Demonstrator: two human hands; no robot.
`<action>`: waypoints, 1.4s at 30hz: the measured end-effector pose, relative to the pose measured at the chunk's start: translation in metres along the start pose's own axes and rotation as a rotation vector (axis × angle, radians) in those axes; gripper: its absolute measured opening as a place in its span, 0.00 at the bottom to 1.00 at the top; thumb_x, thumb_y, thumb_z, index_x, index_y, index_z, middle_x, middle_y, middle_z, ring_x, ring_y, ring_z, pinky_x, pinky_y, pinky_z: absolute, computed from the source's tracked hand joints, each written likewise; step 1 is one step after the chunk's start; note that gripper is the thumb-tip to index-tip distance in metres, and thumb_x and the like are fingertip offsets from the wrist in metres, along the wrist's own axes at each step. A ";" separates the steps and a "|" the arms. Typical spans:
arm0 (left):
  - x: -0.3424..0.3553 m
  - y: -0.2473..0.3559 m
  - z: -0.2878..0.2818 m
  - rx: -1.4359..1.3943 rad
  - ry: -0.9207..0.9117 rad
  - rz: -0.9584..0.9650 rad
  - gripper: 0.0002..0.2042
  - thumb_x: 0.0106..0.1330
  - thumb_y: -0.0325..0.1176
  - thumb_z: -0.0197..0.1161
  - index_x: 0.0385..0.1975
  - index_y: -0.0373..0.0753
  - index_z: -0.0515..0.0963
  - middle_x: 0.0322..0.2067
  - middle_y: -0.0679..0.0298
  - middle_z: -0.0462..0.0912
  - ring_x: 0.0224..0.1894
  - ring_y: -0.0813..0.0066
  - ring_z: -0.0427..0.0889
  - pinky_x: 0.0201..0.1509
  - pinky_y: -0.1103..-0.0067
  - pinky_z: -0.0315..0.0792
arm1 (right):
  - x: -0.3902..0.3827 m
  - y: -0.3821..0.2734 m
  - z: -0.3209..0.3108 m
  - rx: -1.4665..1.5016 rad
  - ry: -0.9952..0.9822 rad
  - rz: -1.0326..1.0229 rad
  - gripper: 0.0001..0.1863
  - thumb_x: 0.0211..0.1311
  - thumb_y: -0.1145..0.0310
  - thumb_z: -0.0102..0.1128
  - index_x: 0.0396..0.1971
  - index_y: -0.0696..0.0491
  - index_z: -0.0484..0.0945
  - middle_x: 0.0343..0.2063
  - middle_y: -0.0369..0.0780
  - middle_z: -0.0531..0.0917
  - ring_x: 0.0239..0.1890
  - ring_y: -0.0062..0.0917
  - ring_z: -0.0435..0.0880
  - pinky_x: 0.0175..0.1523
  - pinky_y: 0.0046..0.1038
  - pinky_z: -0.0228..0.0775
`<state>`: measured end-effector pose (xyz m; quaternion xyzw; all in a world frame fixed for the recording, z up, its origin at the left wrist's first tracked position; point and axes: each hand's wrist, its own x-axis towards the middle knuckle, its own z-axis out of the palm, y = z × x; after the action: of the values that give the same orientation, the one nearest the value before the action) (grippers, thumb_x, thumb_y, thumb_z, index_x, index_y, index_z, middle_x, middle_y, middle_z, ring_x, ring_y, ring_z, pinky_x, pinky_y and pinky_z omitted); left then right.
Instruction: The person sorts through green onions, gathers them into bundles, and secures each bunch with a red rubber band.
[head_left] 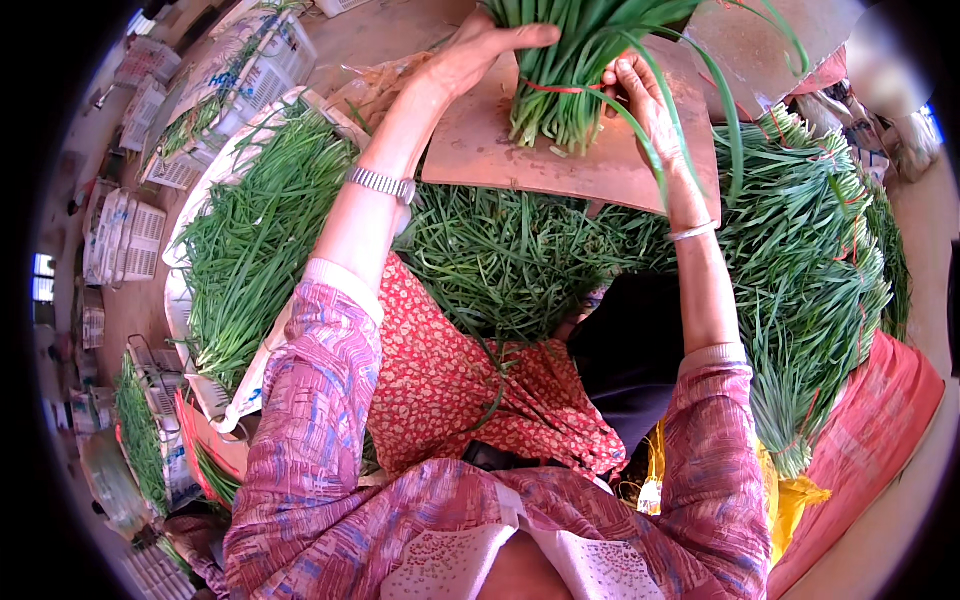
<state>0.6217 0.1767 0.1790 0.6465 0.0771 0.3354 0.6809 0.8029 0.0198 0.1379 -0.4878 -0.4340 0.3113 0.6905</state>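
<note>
My left hand (490,50) has its grip closed round a bundle of greens (556,68) over the brown surface (480,150). The right hand (648,105) curls its fingers at the bundle's side; I can't quite tell whether they pinch the red band (560,89). Loose greens (490,265) heap below, tied bunches (800,240) pile at right, white crates (138,240) line the room's left.

Bright, diffuse light covers the reddish-brown board (470,150) and the tied bunch of chives (555,62), leaving soft shadows. A window (43,278) at far left glares blue-white. The dark trousers (640,325) sink almost to black. Toward the purple-fringed, black-cornered fisheye rim, the white plastic crates (125,240) bend and soften. A pale smear (888,62) upper right is too blurred to identify.
</note>
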 end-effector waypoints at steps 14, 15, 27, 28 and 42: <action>-0.079 -0.085 -0.020 -0.205 0.332 -0.040 0.44 0.61 0.48 0.67 0.70 0.32 0.52 0.71 0.49 0.56 0.72 0.60 0.56 0.73 0.62 0.53 | 0.000 -0.002 0.031 0.132 0.077 -0.038 0.13 0.73 0.59 0.53 0.38 0.53 0.77 0.27 0.30 0.79 0.26 0.12 0.74 0.28 0.17 0.68; -0.079 -0.083 -0.006 0.073 0.248 -0.015 0.47 0.57 0.43 0.71 0.70 0.31 0.50 0.71 0.45 0.53 0.72 0.57 0.57 0.73 0.63 0.54 | -0.002 -0.001 0.029 0.126 0.079 -0.057 0.12 0.73 0.59 0.52 0.38 0.53 0.77 0.27 0.29 0.79 0.26 0.11 0.73 0.29 0.16 0.68; -0.003 0.002 0.041 0.137 0.013 0.188 0.21 0.52 0.33 0.76 0.44 0.34 0.77 0.37 0.61 0.85 0.40 0.75 0.85 0.48 0.77 0.81 | 0.004 -0.034 0.034 0.178 0.077 -0.232 0.13 0.73 0.59 0.52 0.37 0.53 0.77 0.27 0.30 0.78 0.27 0.13 0.76 0.33 0.19 0.73; -0.006 0.004 0.051 0.188 -0.006 0.070 0.24 0.52 0.33 0.76 0.47 0.33 0.75 0.37 0.61 0.85 0.42 0.74 0.85 0.49 0.76 0.80 | 0.000 -0.021 0.025 0.177 0.091 -0.202 0.13 0.73 0.58 0.52 0.37 0.53 0.77 0.27 0.31 0.78 0.27 0.13 0.77 0.33 0.19 0.74; 0.081 0.064 0.107 0.391 -0.373 -0.143 0.45 0.52 0.48 0.76 0.65 0.28 0.60 0.57 0.48 0.72 0.57 0.64 0.73 0.59 0.71 0.70 | -0.051 -0.051 0.039 0.050 0.231 -0.312 0.11 0.73 0.67 0.52 0.40 0.59 0.79 0.33 0.37 0.85 0.30 0.15 0.81 0.39 0.20 0.78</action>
<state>0.7183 0.1287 0.2811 0.8091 0.0592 0.1402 0.5676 0.7460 -0.0246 0.1762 -0.4299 -0.4142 0.1532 0.7875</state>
